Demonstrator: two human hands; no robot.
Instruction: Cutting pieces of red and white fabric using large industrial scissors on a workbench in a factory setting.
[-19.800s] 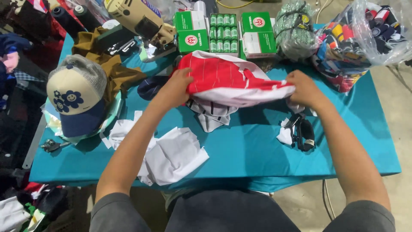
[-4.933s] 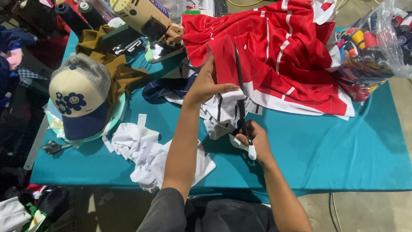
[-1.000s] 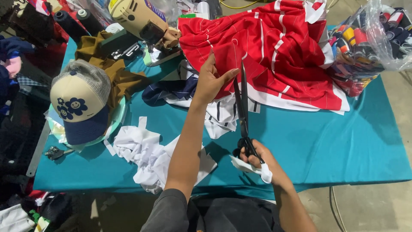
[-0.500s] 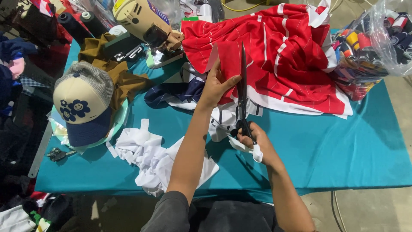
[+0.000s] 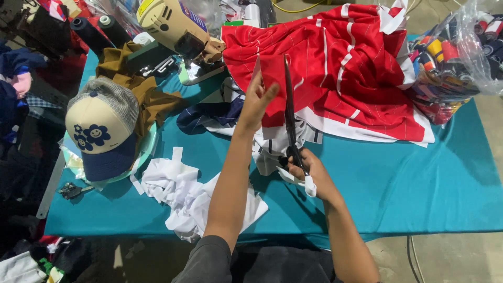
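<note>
Scissors [image 5: 289, 112] with long dark blades point up and away from the person, over the red cloth [image 5: 335, 68]. The right hand [image 5: 309, 170] has its grip tight around the scissor handles, low down near the person. A small white scrap hangs by this hand. I cannot tell if the blades are apart or together.

The left hand [image 5: 257, 102] is just left of the blades. Its grip pinches an edge of the red cloth and lifts it up a little. The red cloth has thin white stripes and white edges. It lies in a big heap at the far side of the teal surface [image 5: 419, 178].

Under the red cloth sits a small pile of white and dark striped cloth [image 5: 272, 144]. A dark blue piece [image 5: 207, 112] lies left of that.

Nearer the person, a bunch of white cloth scraps [image 5: 183, 191] rests close to the front edge. At the left sits a cream and blue cap [image 5: 102, 128] with a flower picture on it. Brown cloth [image 5: 141, 89] lies behind the cap. A cream sewing machine [image 5: 173, 26] stands at the far left. A clear bag of coloured things [image 5: 450, 57] sits at the far right.
</note>
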